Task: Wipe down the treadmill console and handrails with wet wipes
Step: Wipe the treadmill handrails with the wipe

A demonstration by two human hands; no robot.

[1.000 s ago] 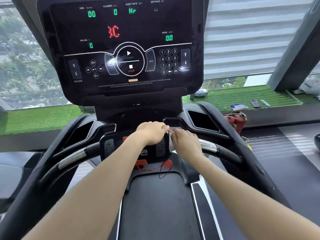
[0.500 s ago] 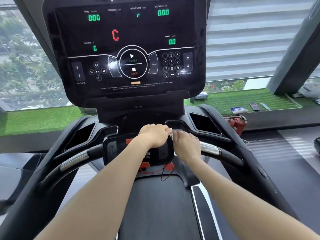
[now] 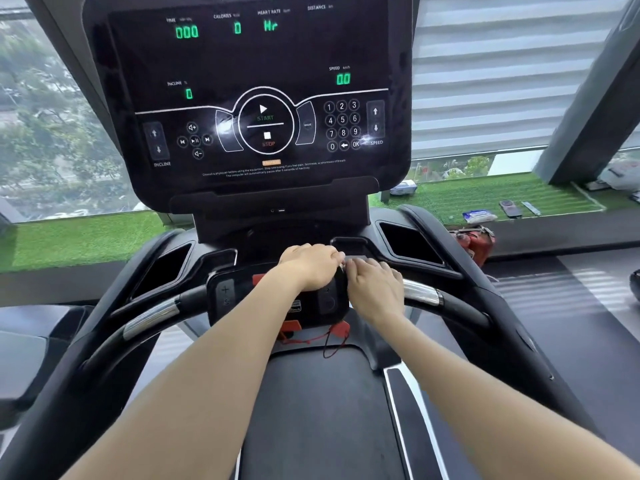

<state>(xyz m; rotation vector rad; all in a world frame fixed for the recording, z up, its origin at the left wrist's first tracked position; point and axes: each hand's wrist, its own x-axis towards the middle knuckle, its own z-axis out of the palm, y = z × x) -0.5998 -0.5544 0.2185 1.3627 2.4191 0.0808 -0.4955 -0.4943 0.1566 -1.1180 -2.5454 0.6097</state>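
Note:
The black treadmill console (image 3: 259,98) stands lit ahead, with green digits and a keypad. Below it a small control panel (image 3: 239,299) sits on the crossbar between the left handrail (image 3: 152,317) and the right handrail (image 3: 420,292), each with a chrome section. My left hand (image 3: 310,266) lies curled over the top of the panel. My right hand (image 3: 375,289) is just right of it, fingers bent. Their fingertips meet on a small pale wet wipe (image 3: 356,258), pinched between them and mostly hidden.
A red safety key and cord (image 3: 325,336) hang under the panel above the belt (image 3: 311,410). On the green turf ledge (image 3: 69,237) lie a wipes pack (image 3: 479,215), a remote (image 3: 510,208) and another pack (image 3: 403,187). A red cylinder (image 3: 472,240) stands beside the right upright.
Both hands stay together at the panel's top right edge, barely shifted. The view has dropped slightly, and the console readouts have changed, with the red centre characters gone.

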